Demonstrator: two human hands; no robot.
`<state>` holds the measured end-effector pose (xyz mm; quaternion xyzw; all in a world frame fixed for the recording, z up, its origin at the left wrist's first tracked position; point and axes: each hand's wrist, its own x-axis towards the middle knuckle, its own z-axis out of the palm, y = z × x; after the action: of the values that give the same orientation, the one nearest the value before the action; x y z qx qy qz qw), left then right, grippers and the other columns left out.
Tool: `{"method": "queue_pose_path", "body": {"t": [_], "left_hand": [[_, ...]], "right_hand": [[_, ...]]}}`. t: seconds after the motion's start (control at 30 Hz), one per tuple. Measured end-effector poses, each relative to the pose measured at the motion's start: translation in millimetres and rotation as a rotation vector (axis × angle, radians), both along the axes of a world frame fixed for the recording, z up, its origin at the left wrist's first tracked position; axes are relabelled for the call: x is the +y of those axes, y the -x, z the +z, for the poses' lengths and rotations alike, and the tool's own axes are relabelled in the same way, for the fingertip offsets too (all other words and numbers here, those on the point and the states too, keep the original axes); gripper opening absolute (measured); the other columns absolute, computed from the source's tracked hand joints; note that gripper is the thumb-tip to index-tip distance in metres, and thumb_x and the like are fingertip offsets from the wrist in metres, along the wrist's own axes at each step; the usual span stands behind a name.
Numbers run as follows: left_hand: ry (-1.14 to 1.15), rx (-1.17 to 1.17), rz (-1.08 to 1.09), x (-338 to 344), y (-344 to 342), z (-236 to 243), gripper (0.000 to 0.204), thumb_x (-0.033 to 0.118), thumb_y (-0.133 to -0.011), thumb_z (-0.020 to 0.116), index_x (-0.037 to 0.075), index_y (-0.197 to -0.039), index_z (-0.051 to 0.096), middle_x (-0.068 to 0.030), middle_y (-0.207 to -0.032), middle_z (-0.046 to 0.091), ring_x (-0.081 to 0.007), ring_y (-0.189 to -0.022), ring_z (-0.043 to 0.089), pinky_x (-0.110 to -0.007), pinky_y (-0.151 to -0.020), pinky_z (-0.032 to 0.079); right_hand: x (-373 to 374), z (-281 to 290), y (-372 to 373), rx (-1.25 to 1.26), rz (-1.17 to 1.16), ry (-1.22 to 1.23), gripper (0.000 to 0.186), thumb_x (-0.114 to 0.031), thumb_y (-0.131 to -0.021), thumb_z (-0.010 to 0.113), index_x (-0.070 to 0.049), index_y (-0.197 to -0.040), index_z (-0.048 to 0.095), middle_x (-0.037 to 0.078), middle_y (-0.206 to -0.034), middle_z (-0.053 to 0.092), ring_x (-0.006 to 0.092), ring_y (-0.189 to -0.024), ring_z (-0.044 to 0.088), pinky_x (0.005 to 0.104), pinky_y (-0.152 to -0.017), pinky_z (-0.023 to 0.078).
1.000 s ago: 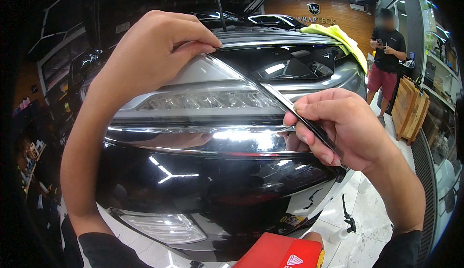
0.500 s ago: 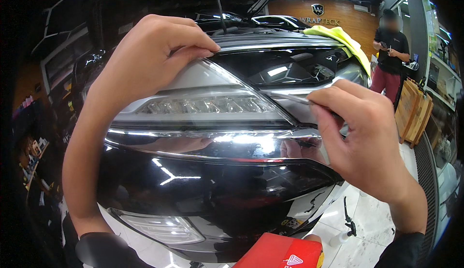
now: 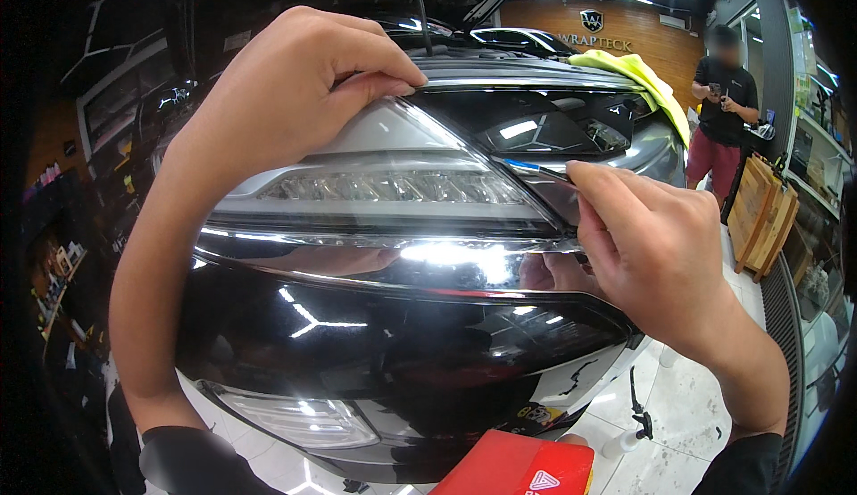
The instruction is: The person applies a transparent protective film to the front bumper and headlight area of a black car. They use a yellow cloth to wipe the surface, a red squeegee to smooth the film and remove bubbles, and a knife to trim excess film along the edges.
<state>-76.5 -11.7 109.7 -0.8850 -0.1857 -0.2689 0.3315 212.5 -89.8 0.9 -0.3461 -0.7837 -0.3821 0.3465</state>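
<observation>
In front of me is a black car's headlight [image 3: 375, 187], a clear lens with a pale upper part. My left hand [image 3: 295, 93] arches over its upper left side, thumb and forefinger pinched at the top edge near the corner; anything thin between them I cannot make out. My right hand [image 3: 656, 245] grips a slim knife [image 3: 540, 169], its narrow blade pointing left. The blade's tip is close to the slanted seam between the headlight and the dark grille trim [image 3: 527, 129], with a bluish reflection along it. The knife's handle is mostly hidden by my fingers.
A yellow-green cloth [image 3: 638, 75] drapes over the car's front edge. Below are the glossy bumper [image 3: 357, 343], a lower lamp [image 3: 299, 419] and a red box-like item [image 3: 513, 468]. A spray bottle [image 3: 625, 441] stands on the floor. Another person [image 3: 725, 102] stands by a wooden crate [image 3: 763, 214].
The knife tip has moved slightly up and left along the seam's top, and its blade now shows blue. My left hand keeps its pinch at the headlight's top edge; the view shifted a little.
</observation>
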Motion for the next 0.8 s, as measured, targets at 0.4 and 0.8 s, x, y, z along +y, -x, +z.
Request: {"method": "queue_pose_path", "body": {"t": [0.4, 0.8], "left_hand": [[-0.002, -0.001, -0.020, 4.4, 1.6, 0.2, 0.015, 0.006, -0.092, 0.072, 0.002, -0.103, 0.081, -0.0122, -0.098, 0.078, -0.0242, -0.088, 0.076, -0.032, -0.081, 0.060], [0.000, -0.021, -0.013, 5.3, 1.3, -1.1, 0.015, 0.006, -0.092, 0.072, 0.002, -0.103, 0.081, -0.0123, -0.098, 0.078, -0.0233, -0.087, 0.076, -0.032, -0.081, 0.060]], "right_hand": [[4.5, 3.8, -2.4, -0.030, -0.008, -0.013, 0.040, -0.022, -0.071, 0.086, -0.003, -0.095, 0.062, 0.009, -0.080, 0.068, 0.0278, -0.071, 0.073, 0.0375, -0.060, 0.056], [8.2, 5.1, 1.0, -0.142, -0.072, -0.082, 0.038, -0.024, -0.076, 0.081, 0.000, -0.100, 0.064, 0.009, -0.085, 0.068, 0.0233, -0.073, 0.073, 0.0335, -0.058, 0.056]]}}
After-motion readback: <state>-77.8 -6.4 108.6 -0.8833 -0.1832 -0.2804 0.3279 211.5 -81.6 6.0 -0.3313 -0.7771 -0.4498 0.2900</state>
